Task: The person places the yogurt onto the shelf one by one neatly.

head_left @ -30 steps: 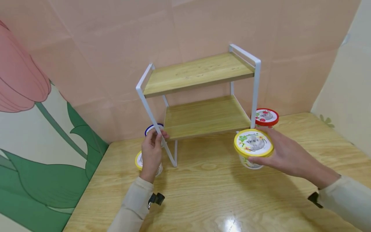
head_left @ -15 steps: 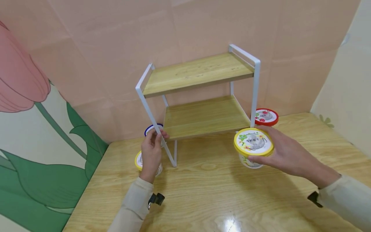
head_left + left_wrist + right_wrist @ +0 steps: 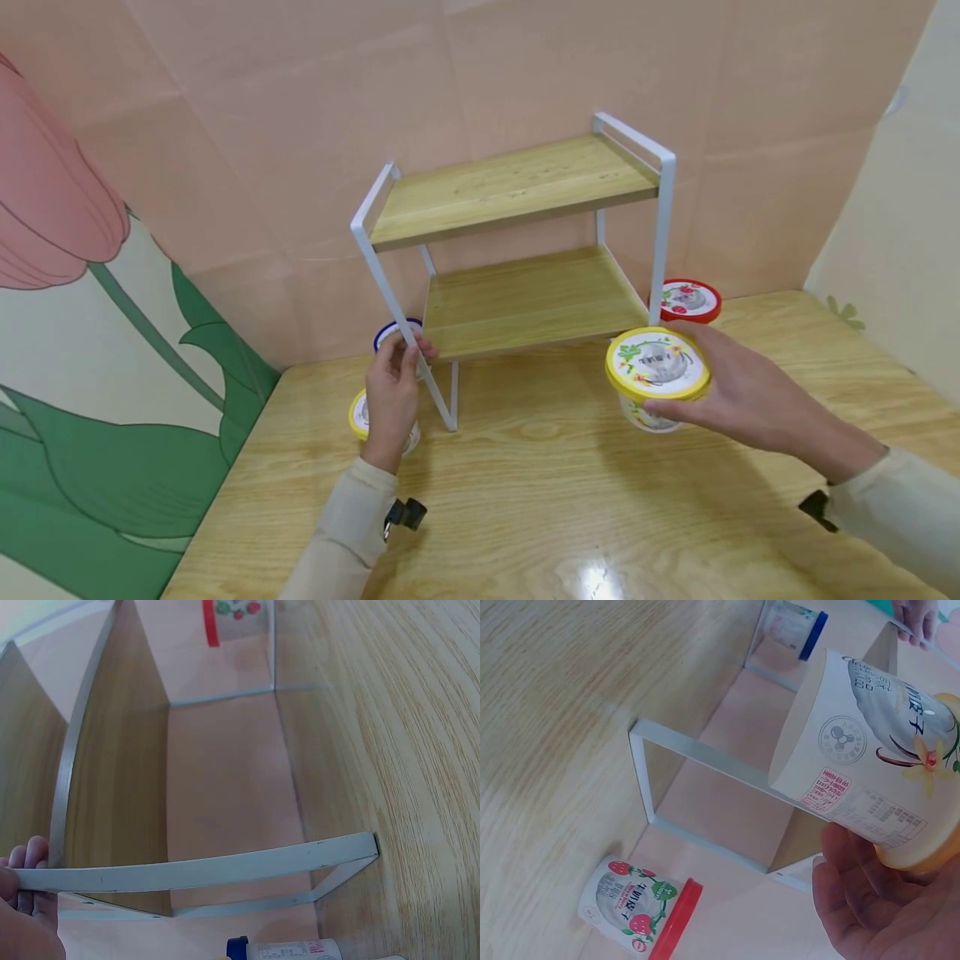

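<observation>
My left hand (image 3: 393,392) pinches the left front upright of a two-tier shelf rack (image 3: 525,321) with wooden boards and a white metal frame. Its fingers (image 3: 36,851) curl round that bar in the left wrist view. In my right hand (image 3: 738,392) is a white paper tub (image 3: 657,362) with a yellow lid, gripped from its right side. The tub (image 3: 877,750) is held off the table, in front of the rack's right upright. Flowers and printed characters mark its side. Both boards of the rack bear nothing.
A red-lidded tub (image 3: 690,302) stands behind the rack's right side. By the left upright are a blue-lidded tub (image 3: 387,333) and another yellow-lidded tub (image 3: 360,414), both partly hidden by the left hand and frame. All stand on a wooden table (image 3: 510,508) against a pink backdrop.
The yellow-lidded tub and my right hand have risen very slightly. My left hand stays on the rack's upright, and the rack has hardly moved.
</observation>
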The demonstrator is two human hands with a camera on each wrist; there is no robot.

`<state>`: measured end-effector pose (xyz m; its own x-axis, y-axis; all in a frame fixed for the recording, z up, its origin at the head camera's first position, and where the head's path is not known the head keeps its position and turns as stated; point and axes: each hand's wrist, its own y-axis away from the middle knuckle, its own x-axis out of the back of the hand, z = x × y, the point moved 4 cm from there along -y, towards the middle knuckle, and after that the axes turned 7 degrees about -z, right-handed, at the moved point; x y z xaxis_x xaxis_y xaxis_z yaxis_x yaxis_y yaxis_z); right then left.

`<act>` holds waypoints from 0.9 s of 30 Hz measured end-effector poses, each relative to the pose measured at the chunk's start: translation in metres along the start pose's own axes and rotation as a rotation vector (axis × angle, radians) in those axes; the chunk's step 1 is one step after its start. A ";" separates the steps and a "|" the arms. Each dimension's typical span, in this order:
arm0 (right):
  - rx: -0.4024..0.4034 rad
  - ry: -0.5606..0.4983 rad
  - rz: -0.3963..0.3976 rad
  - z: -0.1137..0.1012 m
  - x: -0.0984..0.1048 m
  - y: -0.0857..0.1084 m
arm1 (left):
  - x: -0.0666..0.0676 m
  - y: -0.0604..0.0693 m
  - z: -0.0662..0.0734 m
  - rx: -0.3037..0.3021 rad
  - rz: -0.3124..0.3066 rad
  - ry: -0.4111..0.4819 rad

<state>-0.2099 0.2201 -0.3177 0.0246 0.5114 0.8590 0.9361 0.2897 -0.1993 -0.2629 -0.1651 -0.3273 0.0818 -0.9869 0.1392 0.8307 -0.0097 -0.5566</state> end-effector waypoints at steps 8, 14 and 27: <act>0.005 0.002 0.002 -0.002 0.003 -0.001 | 0.000 0.000 0.000 0.008 0.003 0.007; 0.002 0.027 0.005 -0.004 0.006 -0.002 | 0.001 0.001 0.001 0.003 -0.003 -0.009; -0.010 0.053 -0.001 -0.008 0.011 -0.004 | 0.000 0.000 0.002 0.007 -0.011 -0.021</act>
<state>-0.2109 0.2180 -0.3035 0.0421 0.4677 0.8829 0.9396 0.2820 -0.1941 -0.2618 -0.1645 -0.3260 0.0843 -0.9832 0.1619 0.8355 -0.0188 -0.5492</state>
